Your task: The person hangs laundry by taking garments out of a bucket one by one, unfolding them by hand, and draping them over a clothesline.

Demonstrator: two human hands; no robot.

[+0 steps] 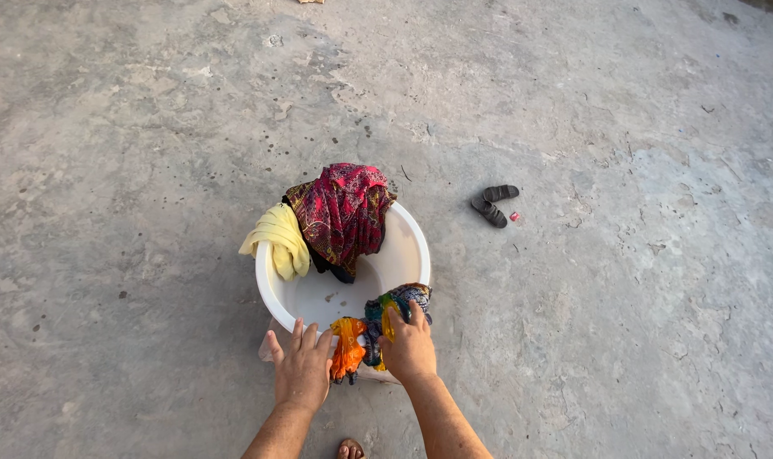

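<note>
Left hand [301,370]: flat, fingers spread on the tub [407,246] near rim, gripping nothing.
Right hand [410,347]: closed on multicoloured cloth [378,321] draped over the rim.
Far rim: red cloth [342,208], yellow cloth [280,238].
Risk: tub may tip; piled cloths could slide onto the floor [148,127].

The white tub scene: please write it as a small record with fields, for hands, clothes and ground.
left hand: flat on near rim of white tub, holds nothing
right hand: grips multicoloured cloth draped over near rim
orange cloth: hangs over rim between the hands
red patterned cloth: piled on far rim
yellow cloth: over left rim
dark sandals: on concrete ground, right of tub
</note>
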